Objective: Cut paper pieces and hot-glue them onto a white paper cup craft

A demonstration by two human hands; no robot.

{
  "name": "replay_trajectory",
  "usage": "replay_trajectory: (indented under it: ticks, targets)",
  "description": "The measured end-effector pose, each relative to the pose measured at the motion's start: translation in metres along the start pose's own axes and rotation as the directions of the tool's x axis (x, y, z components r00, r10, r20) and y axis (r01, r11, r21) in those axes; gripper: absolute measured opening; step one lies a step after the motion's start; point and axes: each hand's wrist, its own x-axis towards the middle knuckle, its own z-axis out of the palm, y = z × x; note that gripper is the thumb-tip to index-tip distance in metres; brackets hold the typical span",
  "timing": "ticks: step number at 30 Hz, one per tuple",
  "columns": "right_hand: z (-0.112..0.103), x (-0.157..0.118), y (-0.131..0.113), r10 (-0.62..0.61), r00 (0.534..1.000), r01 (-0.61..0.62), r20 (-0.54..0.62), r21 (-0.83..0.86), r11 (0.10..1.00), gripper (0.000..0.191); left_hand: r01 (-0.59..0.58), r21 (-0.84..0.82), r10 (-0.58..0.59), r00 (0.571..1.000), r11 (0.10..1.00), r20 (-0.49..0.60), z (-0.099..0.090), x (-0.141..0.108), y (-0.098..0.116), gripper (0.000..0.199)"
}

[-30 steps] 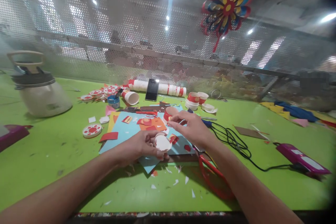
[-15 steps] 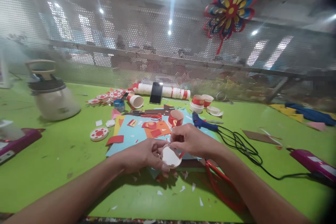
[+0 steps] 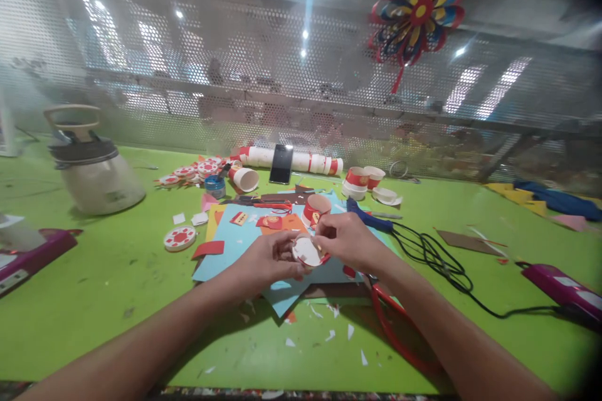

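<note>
At the far left stood a jug [image 3: 98, 183] with a looped handle, and a purple power strip [image 3: 35, 263] lay in front of it. Further in, a patterned disc [image 3: 180, 238] rested flat on the green table [image 3: 117, 301], with a paint jar [image 3: 215, 187] beyond it. A red strip [image 3: 208, 249] lay at the left edge of the blue paper [image 3: 230, 250]. Next came the person's left hand [image 3: 273, 258], thumb and fingers clamped on the left side of a white disc [image 3: 306, 253], which was held above the paper, red showing at its right rim. The right hand [image 3: 347, 238] was at that rim, thumb and forefinger drawn close; what lay between them could not be told. Just beyond it stood a red cup [image 3: 316, 211]. A glue gun [image 3: 371, 219] lay further right, then its looping black cable [image 3: 454, 285] and another power strip [image 3: 562, 288].
</note>
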Motion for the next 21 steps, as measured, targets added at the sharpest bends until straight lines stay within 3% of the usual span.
replay_trajectory:
  ticks: [10, 14, 17, 21]
  targets:
    - [0.008, -0.001, -0.003, -0.025, 0.999, 0.026, -0.025, 0.02, 0.999, 0.012, -0.062, 0.216, 0.052, 0.997, 0.974, 0.052, -0.006, 0.0, -0.001, 0.041]
    - [-0.009, 0.003, 0.003, -0.002, 0.999, 0.002, -0.037, 0.003, 1.0, 0.019, -0.066, 0.241, 0.058, 0.997, 0.968, 0.04, -0.008, -0.001, 0.0, 0.042]
    - [-0.04, 0.011, 0.027, 0.101, 0.99, -0.121, -0.098, -0.219, 0.968, 0.032, -0.032, 0.273, 0.038, 0.999, 0.961, -0.015, -0.009, -0.001, 0.002, 0.046]
    - [-0.065, 0.019, 0.081, 0.218, 0.967, -0.254, -0.134, -0.402, 0.88, 0.021, -0.008, 0.354, 0.038, 0.996, 0.935, -0.078, -0.011, -0.001, 0.007, 0.052]
